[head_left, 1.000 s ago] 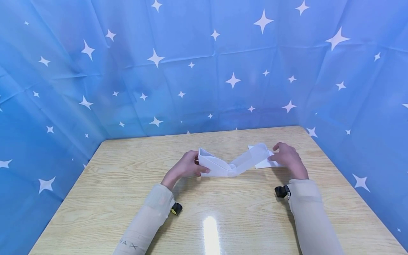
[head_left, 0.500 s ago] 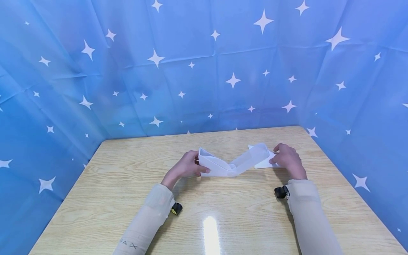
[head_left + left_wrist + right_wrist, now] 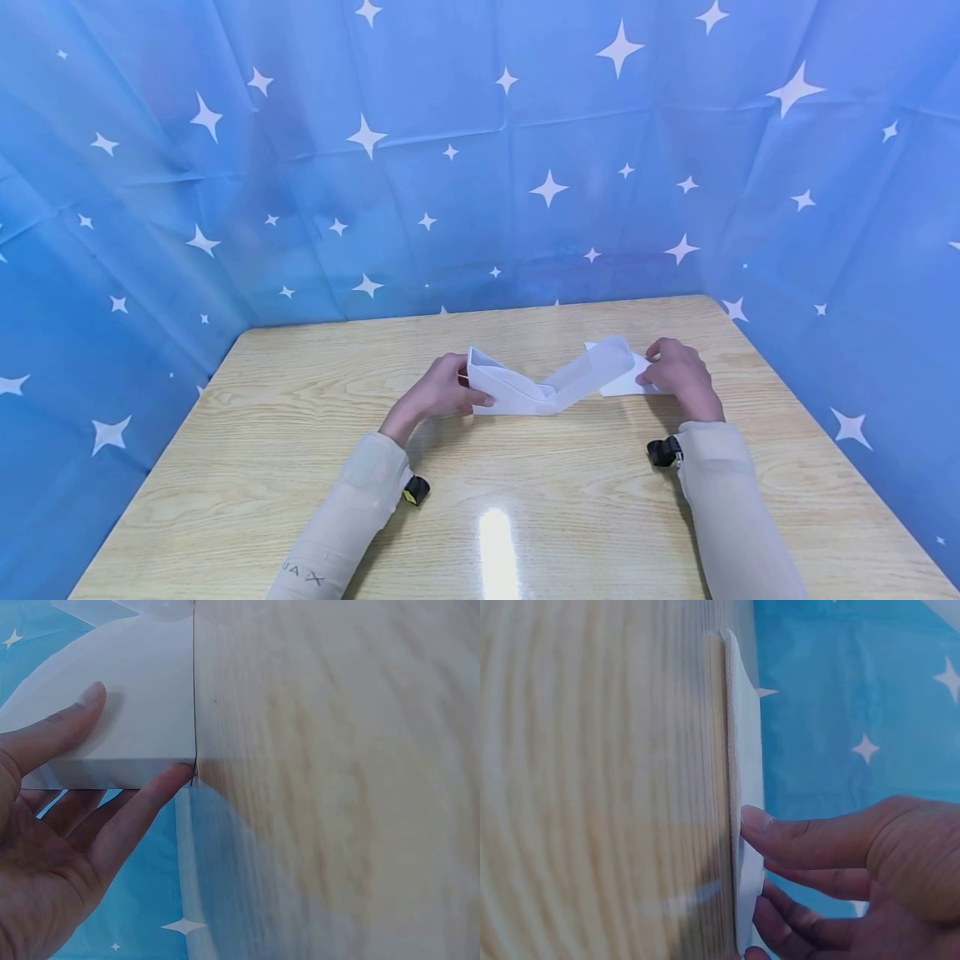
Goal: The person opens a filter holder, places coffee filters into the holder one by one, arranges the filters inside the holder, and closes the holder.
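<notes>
White and flat-sided, the box sat directly in the left hand, which was half closed: its thumb lay on the box's front face while the other fingers reached round the end. From that hand the box's long axis ran sideways, roughly towards the right hand, and its lower edge seemed to rest on the tabletop. Of the two, the left hand was plainly the nearer to it.

Farther from the left hand, past the box's other end, a translucent cover rose at a slant towards the right hand, stopping short of its fingers. Just left of the right hand, partly behind that cover, lay a flat white piece; the right thumb touched it and the fingers, loosely bent, stood at its edge, though whether they pinched it I could not tell.

Well beyond both hands hung a blue cloth.
</notes>
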`<state>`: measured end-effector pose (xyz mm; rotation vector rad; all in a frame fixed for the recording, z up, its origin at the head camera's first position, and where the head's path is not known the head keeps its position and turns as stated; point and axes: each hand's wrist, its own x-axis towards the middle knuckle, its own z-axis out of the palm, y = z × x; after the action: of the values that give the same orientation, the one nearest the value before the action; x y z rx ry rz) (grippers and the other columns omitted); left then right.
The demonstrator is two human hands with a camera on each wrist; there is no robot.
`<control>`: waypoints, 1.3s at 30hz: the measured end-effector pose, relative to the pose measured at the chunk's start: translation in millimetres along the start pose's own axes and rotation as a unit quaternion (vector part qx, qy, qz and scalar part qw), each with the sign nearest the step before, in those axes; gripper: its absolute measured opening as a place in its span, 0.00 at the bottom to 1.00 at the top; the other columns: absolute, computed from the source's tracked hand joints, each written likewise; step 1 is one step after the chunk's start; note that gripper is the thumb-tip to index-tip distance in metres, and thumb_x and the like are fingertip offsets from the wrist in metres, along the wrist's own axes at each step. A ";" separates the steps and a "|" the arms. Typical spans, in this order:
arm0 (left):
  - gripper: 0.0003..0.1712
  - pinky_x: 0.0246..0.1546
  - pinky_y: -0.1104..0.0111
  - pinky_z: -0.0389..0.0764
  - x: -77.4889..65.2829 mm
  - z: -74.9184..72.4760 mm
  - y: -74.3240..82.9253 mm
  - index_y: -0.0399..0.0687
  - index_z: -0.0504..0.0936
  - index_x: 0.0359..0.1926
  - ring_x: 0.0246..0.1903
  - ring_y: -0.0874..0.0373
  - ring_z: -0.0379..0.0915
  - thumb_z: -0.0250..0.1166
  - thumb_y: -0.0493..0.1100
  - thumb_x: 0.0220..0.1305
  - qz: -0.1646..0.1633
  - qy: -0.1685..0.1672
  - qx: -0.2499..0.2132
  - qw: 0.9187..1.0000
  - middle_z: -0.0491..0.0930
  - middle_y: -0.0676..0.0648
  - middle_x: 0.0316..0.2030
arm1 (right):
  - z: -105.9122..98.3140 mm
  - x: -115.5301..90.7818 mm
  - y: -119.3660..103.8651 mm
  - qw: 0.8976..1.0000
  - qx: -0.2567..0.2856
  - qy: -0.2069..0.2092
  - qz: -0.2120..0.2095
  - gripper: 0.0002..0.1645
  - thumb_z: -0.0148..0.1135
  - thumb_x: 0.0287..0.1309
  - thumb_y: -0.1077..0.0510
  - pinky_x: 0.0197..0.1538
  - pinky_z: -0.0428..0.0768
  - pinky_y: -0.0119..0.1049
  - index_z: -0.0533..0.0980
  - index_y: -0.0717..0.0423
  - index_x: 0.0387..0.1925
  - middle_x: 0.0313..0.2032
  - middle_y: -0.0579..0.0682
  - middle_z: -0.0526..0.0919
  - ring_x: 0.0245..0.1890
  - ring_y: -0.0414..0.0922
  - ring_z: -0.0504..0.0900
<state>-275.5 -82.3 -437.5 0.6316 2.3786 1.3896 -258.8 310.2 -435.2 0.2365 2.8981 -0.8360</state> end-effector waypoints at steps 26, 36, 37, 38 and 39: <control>0.26 0.33 0.54 0.90 -2.0 -0.6 1.7 0.47 0.83 0.58 0.38 0.54 0.83 0.77 0.37 0.59 0.002 -0.005 0.000 1.000 0.87 0.42 0.48 | 1.4 -1.6 -3.7 1.000 -0.001 0.024 -0.008 0.21 0.70 0.58 0.62 0.39 0.77 0.48 0.75 0.68 0.49 0.47 0.67 0.80 0.39 0.58 0.75; 0.25 0.33 0.53 0.90 -2.1 -0.7 1.3 0.47 0.83 0.58 0.38 0.54 0.83 0.77 0.36 0.59 0.003 -0.005 0.004 1.000 0.87 0.42 0.48 | 1.6 -2.4 -4.1 1.000 0.008 0.021 -0.013 0.20 0.70 0.57 0.63 0.37 0.73 0.44 0.71 0.67 0.46 0.39 0.63 0.76 0.36 0.56 0.72; 0.25 0.33 0.53 0.90 -2.1 -0.7 1.4 0.47 0.83 0.58 0.38 0.54 0.83 0.77 0.36 0.59 0.004 -0.005 0.004 1.000 0.87 0.42 0.48 | 1.5 -2.1 -4.1 1.000 0.011 0.018 -0.012 0.22 0.70 0.58 0.63 0.38 0.74 0.46 0.70 0.68 0.49 0.42 0.65 0.77 0.37 0.58 0.72; 0.25 0.33 0.54 0.90 -2.2 -0.8 1.5 0.47 0.83 0.58 0.38 0.54 0.83 0.77 0.36 0.59 0.005 -0.005 0.004 1.000 0.87 0.42 0.48 | 1.6 -1.6 -3.8 1.000 0.014 0.015 -0.010 0.25 0.69 0.58 0.63 0.39 0.75 0.47 0.69 0.69 0.52 0.45 0.67 0.77 0.38 0.59 0.73; 0.25 0.33 0.54 0.90 -2.2 -0.8 1.6 0.47 0.83 0.58 0.38 0.54 0.83 0.77 0.36 0.59 0.005 -0.005 0.004 1.000 0.87 0.42 0.48 | 1.7 -0.9 -3.5 1.000 0.017 0.011 -0.008 0.28 0.69 0.59 0.63 0.41 0.76 0.49 0.67 0.70 0.56 0.48 0.69 0.77 0.40 0.60 0.73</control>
<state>-273.7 -83.3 -435.6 0.6520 2.3779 1.3787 -258.4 306.2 -434.7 0.2284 2.9125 -0.8911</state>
